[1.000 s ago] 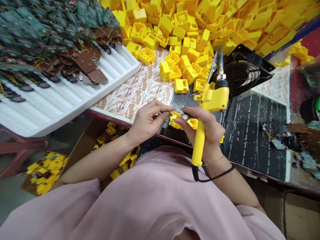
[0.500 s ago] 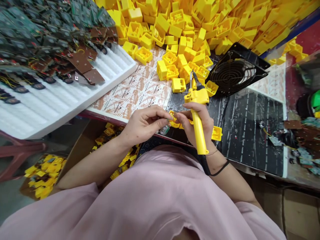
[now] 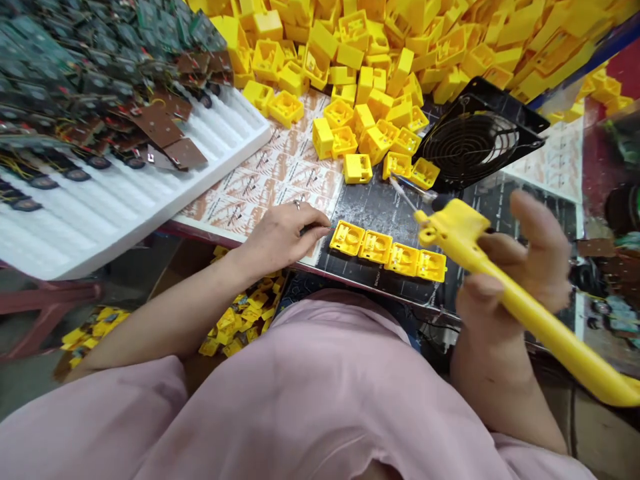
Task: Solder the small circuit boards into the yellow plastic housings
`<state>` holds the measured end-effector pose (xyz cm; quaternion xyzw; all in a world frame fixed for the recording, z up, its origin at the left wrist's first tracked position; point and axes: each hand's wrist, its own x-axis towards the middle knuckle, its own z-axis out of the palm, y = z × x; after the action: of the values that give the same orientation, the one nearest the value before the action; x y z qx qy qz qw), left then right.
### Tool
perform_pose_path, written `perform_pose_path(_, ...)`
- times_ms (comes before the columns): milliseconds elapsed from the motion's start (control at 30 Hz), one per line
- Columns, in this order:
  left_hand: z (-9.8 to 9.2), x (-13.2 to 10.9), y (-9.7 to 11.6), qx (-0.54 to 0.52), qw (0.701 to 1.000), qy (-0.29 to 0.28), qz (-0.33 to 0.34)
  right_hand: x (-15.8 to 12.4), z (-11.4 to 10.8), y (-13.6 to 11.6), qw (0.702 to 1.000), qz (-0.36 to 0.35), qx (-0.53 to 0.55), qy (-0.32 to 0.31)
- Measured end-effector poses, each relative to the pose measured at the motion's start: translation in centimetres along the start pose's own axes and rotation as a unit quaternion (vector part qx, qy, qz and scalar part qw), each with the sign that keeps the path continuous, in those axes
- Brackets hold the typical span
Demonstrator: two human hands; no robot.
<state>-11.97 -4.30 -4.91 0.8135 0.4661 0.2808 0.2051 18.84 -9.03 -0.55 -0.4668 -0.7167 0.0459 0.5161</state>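
**Soldering gun [image 3: 540, 323] held near four yellow cases [image 3: 403, 259]**

The right hand [image 3: 543, 263] grips the gun. The open cases lie in a row on the worktop [image 3: 360, 203]; beside its left end, the left hand [image 3: 280, 235] pinches, on what I cannot tell.

Table [image 3: 280, 163] — brown-and-white printed sheeting beside a black sheet [image 3: 367, 207]. On it: row of four open, square yellow plastic casings [image 3: 376, 246] near front edge; heap of boxy yellow plastic shells [image 3: 370, 60] behind — square black fan [image 3: 467, 143] beside heap.
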Motion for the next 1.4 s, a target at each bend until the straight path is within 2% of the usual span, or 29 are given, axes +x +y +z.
perform_pose_path(67,0.0,0.3,0.5,-0.009,1.0,-0.014,-0.014,-0.1,-0.9,1.1,0.991,-0.003,0.001,0.137)
perform_pose_path(100,-0.1,0.4,0.7,-0.008,0.999,-0.027,-0.022,-0.2,-1.1,1.7,0.983,-0.002,0.005,0.184)
perform_pose_path(167,-0.3,0.9,1.1,0.006,0.997,-0.062,-0.039,-0.5,-1.3,2.5,0.976,0.018,0.02,0.216)
perform_pose_path(233,-0.6,1.4,1.6,0.034,0.992,-0.101,-0.062,-1.2,-1.3,2.7,0.982,0.043,0.026,0.185)
perform_pose_path(333,-1.0,2.4,2.7,0.092,0.978,-0.159,-0.103,-2.5,-1.4,1.9,0.994,0.053,0.037,0.085)
perform_pose_path(433,-1.7,3.5,3.8,0.148,0.956,-0.217,-0.127,-3.2,-1.3,1.0,0.998,0.003,0.064,-0.024)
perform_pose_path(533,-2.3,4.5,4.6,0.182,0.937,-0.27,-0.129,-3.0,-0.9,0.4,0.992,-0.039,0.094,-0.074)
perform_pose_path(633,-2.7,5.1,4.9,0.198,0.926,-0.296,-0.121,-2.3,-0.4,0.2,0.987,-0.067,0.119,-0.086)
perform_pose_path(867,-2.7,5.7,4.7,0.206,0.925,-0.303,-0.103,-1.4,0.5,0.0,0.98,-0.108,0.12,-0.116)
perform_pose_path(1067,-2.8,6.1,5.0,0.227,0.911,-0.33,-0.099,0.0,0.1,0.1,0.967,-0.164,0.108,-0.159)
perform_pose_path(1267,-2.7,6.5,5.1,0.227,0.91,-0.335,-0.086,0.0,-1.6,0.3,0.987,-0.067,0.097,-0.11)
perform_pose_path(1400,-2.7,6.8,5.2,0.227,0.911,-0.333,-0.084,-0.6,-1.5,0.7,0.989,-0.08,0.101,-0.076)
